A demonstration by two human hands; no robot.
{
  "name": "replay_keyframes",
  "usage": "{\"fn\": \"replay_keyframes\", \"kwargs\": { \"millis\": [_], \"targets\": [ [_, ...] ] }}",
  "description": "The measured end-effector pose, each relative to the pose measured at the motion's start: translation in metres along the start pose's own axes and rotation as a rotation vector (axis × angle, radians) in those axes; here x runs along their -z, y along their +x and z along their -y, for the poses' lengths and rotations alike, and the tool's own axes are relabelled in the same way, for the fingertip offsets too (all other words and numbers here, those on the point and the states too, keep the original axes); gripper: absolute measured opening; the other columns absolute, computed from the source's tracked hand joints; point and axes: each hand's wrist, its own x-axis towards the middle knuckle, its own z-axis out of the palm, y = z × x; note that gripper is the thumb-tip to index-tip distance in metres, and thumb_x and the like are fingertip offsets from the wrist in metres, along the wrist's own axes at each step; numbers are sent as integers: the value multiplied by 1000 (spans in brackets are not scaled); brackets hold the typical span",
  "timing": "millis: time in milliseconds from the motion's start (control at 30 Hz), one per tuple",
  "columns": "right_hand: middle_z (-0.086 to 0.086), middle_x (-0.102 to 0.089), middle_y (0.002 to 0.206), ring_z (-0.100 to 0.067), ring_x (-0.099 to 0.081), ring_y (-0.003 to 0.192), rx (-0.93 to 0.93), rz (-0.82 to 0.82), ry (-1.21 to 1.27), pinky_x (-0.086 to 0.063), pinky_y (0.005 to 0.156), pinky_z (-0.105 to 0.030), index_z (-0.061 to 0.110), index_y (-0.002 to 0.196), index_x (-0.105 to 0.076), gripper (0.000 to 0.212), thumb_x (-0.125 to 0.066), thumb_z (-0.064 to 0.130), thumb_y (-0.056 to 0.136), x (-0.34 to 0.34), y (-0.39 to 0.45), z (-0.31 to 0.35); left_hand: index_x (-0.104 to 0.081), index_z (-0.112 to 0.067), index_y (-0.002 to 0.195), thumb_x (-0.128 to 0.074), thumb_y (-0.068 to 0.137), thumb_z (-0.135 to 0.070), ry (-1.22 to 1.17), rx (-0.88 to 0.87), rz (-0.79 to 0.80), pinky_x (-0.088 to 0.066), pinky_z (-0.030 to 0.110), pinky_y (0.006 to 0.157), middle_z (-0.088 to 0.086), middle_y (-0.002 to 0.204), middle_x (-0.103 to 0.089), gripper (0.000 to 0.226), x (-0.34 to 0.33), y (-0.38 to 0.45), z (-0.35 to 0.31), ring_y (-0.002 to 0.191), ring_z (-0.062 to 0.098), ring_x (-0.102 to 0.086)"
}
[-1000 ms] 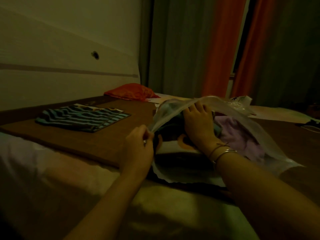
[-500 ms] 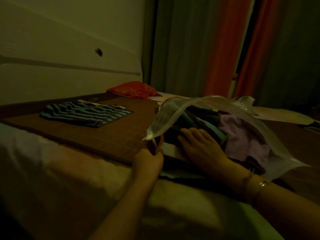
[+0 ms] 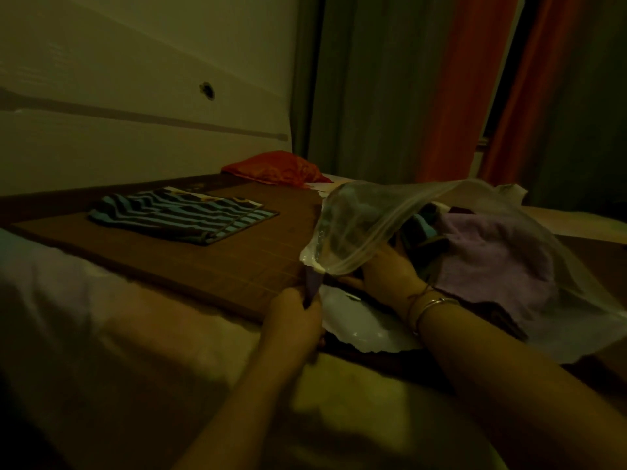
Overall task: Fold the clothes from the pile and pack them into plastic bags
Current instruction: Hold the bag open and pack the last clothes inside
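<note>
Clear crinkled plastic bag [image 3: 356, 228], soft lilac cloth [image 3: 492, 252] inside; left hand [image 3: 295, 320] pinches its corner, now lower; right hand [image 3: 390, 276] now deeper inside, grip unclear.

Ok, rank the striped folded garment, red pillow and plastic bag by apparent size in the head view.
1. plastic bag, nearest the camera
2. striped folded garment
3. red pillow, farthest back, so its true size is unsure

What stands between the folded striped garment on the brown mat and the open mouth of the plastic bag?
Nothing visible does. The striped garment lies alone on the brown mat, and only bare mat separates it from the plastic bag. The left hand pinches the bag's near edge; the right hand is inside the mouth.
</note>
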Motion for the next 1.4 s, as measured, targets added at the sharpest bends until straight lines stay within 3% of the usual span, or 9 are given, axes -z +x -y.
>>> {"fn": "replay_keyframes", "kwargs": {
  "millis": [200, 300, 467, 567, 633, 767, 1133, 1300, 1400],
  "targets": [
    [-2, -25, 155, -30, -25, 140, -3, 142, -78, -24, 111, -56, 36, 147, -26, 79, -27, 78, 80, 0, 14, -8, -53, -12, 82, -45, 100, -29, -40, 48, -4, -43, 28, 50, 4, 65, -53, 26, -8, -2, -7, 53, 16, -54],
    [0, -20, 158, -27, -14, 146, 58, 120, -80, -5, 114, -58, 33, 150, -22, 67, -37, 62, 91, 23, -9, -6, -52, -16, 80, -48, 98, -37, 5, 22, 19, -44, 26, 50, 5, 69, -57, 28, -4, -13, -16, 56, 16, -57],
    [-7, -21, 157, -29, -20, 145, 59, 77, -93, -16, 115, -52, 19, 147, -33, 55, -33, 36, 96, 69, -71, 11, -52, -10, 79, -52, 93, -46, 105, -6, 37, -52, 37, 68, 13, 80, -66, 39, 13, -34, -33, 74, 25, -65],
    [-11, -57, 125, -33, -54, 113, 97, -52, -63, -43, 88, -41, 13, 117, -60, 35, -57, 11, 82, 98, -91, 30, -57, -7, 85, -48, 96, -42, 103, -10, 11, -49, 35, 68, 9, 78, -65, 38, 33, -42, -39, 75, 21, -63],
    [-8, -62, 94, -27, -58, 81, 152, -113, -22, -39, 63, -31, 11, 94, -63, 19, -63, 10, 75, 119, -95, 49, -57, -8, 83, -46, 99, -34, 68, -6, -10, -44, 28, 62, 6, 77, -62, 33, 49, -45, -40, 71, 15, -59],
    [-8, -59, 82, -24, -54, 69, 289, -183, 139, -32, 54, -27, 8, 85, -61, 16, -48, 15, 79, 149, -81, 107, -60, -8, 77, -48, 97, -16, 115, -44, -84, -43, 30, 68, 10, 85, -64, 25, 90, -41, -22, 78, 19, -59],
    [-10, -40, 137, -28, -44, 120, -11, 205, 663, -43, 97, -40, 11, 135, -44, 44, -51, 29, 96, 40, 81, 222, -49, -31, 135, -42, 100, -29, 499, 4, -100, -34, 43, 108, -1, 145, -44, 36, 203, 52, 67, 133, 25, -38],
    [-12, -9, 159, -31, 0, 147, -45, 320, 611, -12, 117, -51, 24, 133, -52, 39, -37, 38, 99, -32, 164, 230, -47, -48, 131, -35, 101, -43, 583, 10, -96, -5, 36, 115, -27, 150, -26, 33, 217, 75, 94, 143, 23, -10],
    [-9, -14, 158, -29, -7, 146, -58, 428, 602, -8, 116, -54, 20, 124, -57, 40, -28, 36, 102, -46, 185, 231, -51, -55, 118, -36, 99, -47, 449, 50, -78, -3, 38, 113, -33, 143, -29, 26, 218, 84, 99, 139, 18, -8]
  ]
}}
